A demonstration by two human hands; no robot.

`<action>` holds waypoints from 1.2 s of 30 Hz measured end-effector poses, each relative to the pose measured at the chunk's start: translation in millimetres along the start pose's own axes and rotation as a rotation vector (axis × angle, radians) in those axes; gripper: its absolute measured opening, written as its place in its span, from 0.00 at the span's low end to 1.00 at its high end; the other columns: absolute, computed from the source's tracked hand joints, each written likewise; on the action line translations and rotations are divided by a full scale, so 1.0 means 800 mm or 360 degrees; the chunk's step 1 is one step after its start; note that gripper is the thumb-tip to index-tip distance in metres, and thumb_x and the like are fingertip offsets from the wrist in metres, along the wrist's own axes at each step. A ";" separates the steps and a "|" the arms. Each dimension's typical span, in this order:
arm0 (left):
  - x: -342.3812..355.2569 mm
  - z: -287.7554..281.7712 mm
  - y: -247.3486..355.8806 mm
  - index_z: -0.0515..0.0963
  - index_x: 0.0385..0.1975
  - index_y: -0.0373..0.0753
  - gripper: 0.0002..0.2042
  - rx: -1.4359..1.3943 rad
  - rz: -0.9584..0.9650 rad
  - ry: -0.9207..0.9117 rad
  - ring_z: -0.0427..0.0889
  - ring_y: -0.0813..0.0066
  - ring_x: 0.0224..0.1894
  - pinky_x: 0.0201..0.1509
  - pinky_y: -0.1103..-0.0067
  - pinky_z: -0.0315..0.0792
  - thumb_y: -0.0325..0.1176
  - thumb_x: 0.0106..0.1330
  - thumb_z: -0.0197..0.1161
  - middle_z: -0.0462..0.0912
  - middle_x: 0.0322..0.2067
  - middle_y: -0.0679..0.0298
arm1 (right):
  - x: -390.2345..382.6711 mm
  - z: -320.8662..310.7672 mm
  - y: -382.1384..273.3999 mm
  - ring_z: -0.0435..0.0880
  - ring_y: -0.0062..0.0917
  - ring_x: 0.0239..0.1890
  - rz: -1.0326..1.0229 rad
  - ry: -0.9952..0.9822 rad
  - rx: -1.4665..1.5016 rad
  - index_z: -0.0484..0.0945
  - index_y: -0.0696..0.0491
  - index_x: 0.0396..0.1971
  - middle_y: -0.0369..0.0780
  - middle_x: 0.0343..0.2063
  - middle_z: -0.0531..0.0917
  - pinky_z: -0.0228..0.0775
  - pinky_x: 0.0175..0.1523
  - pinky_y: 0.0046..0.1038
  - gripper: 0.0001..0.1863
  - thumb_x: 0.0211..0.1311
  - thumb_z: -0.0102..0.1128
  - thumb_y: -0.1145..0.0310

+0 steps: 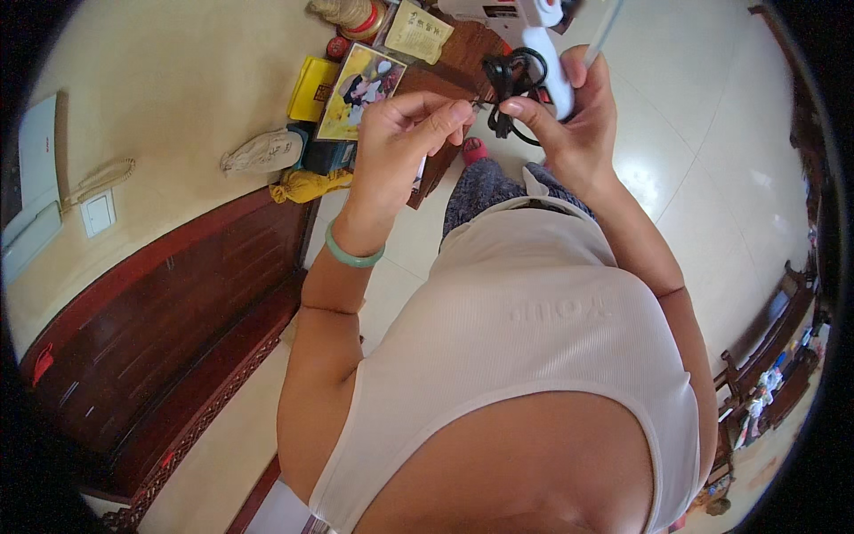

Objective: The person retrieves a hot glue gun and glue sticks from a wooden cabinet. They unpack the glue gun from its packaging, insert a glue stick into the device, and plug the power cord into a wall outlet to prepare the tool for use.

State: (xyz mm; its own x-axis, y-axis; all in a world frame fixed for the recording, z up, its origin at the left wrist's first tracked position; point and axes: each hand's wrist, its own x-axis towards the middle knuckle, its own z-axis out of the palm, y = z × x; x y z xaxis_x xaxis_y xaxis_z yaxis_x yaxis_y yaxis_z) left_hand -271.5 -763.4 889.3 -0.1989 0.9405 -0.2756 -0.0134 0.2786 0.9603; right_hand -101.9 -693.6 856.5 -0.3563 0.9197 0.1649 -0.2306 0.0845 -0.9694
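My right hand (pixel 578 133) is closed around a white handheld device (pixel 551 71) with a rounded grip and a small red-and-black part. A bundle of coiled black cord (pixel 503 76) hangs against it, with my right thumb pressing on the loops. A thin translucent stick (pixel 606 31) rises beside the fingers of that hand; whether they grip it I cannot tell. To the left of the bundle, my left hand (pixel 414 125) pinches a thin dark end of the cord between thumb and fingers. A pale green bangle (pixel 353 247) circles my left wrist.
A brown wooden table (pixel 458 62) beyond my hands bears a picture card (pixel 360 89), a yellow box (pixel 311 87), a beige cloth pouch (pixel 262 153) and a yellow bag (pixel 307 185). A dark red wooden bench (pixel 178 329) lines the left wall. Wooden furniture (pixel 769 374) stands at right.
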 end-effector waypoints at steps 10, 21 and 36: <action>-0.010 0.005 -0.011 0.80 0.29 0.30 0.04 -0.0333 -0.0010 -0.0194 0.75 0.84 0.26 0.29 0.87 0.68 0.24 0.57 0.63 0.79 0.23 0.64 | -0.005 0.004 -0.001 0.66 0.11 0.27 -0.0019 -0.0014 0.0123 0.57 0.49 0.31 0.32 0.25 0.67 0.61 0.31 0.14 0.25 0.47 0.71 0.74; 0.001 -0.038 -0.004 0.81 0.26 0.32 0.05 -0.0256 -0.0170 -0.0336 0.73 0.86 0.23 0.25 0.88 0.66 0.28 0.58 0.63 0.78 0.20 0.65 | 0.012 0.015 -0.002 0.66 0.09 0.31 -0.0019 -0.0229 0.0047 0.55 0.49 0.32 0.30 0.26 0.64 0.62 0.32 0.12 0.25 0.48 0.69 0.78; -0.071 -0.117 -0.613 0.34 0.61 0.18 0.51 0.1131 -0.1255 0.0201 0.69 0.47 0.56 0.59 0.71 0.64 0.37 0.47 0.65 0.63 0.55 0.34 | -0.003 0.023 0.073 0.78 0.21 0.40 0.0892 0.0050 -0.0592 0.56 0.49 0.34 0.38 0.34 0.74 0.69 0.45 0.19 0.24 0.51 0.66 0.74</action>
State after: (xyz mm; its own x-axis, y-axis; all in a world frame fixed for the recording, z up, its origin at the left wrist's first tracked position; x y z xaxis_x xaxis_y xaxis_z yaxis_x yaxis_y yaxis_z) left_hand -345.6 -971.7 437.6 -0.4842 0.4295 -0.7623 0.3836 0.8873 0.2562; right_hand -131.5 -697.7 802.7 -0.3035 0.8732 -0.3814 0.3111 -0.2876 -0.9058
